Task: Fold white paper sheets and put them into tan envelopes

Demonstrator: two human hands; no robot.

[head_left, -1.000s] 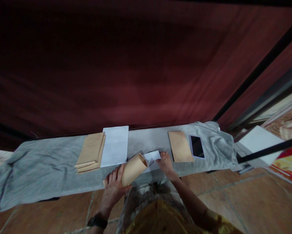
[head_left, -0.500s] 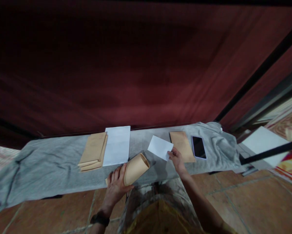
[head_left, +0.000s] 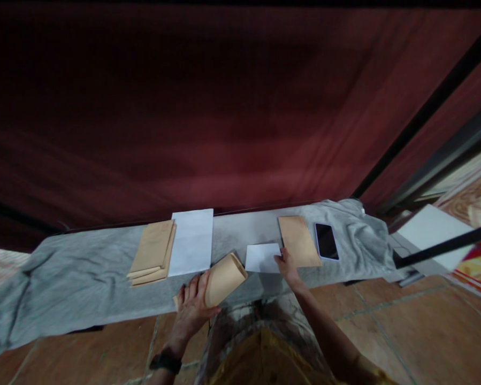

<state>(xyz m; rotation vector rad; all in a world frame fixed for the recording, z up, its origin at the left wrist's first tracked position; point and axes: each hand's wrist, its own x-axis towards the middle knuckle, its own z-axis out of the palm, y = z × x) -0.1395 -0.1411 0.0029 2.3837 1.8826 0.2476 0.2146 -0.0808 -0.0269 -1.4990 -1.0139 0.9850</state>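
Observation:
My left hand (head_left: 192, 305) is wrapped round a brown paper envelope (head_left: 224, 280), whose mouth bulges open towards the right. Between the thumb and fingers of my right hand (head_left: 287, 267) is the right edge of a folded white sheet of paper (head_left: 262, 258). The sheet is just right of the envelope's mouth and outside it. Behind my right hand a flat brown envelope (head_left: 300, 240) lies on the grey cloth. Up and left of my left hand are a larger white sheet (head_left: 192, 240) and a stack of brown envelopes (head_left: 152, 248).
A grey cloth (head_left: 83, 272) covers the long, narrow bench. A phone (head_left: 327, 241) lies near its right end. Behind rises a dark red panel (head_left: 240, 149); a black bar (head_left: 444, 246) crosses at the right, near a white board (head_left: 435, 235). Tiled floor (head_left: 384, 331) shows in front.
My right hand has brought the folded white sheet down towards me and turned it level, its left edge now close to the envelope's mouth. My left hand keeps its hold on the envelope.

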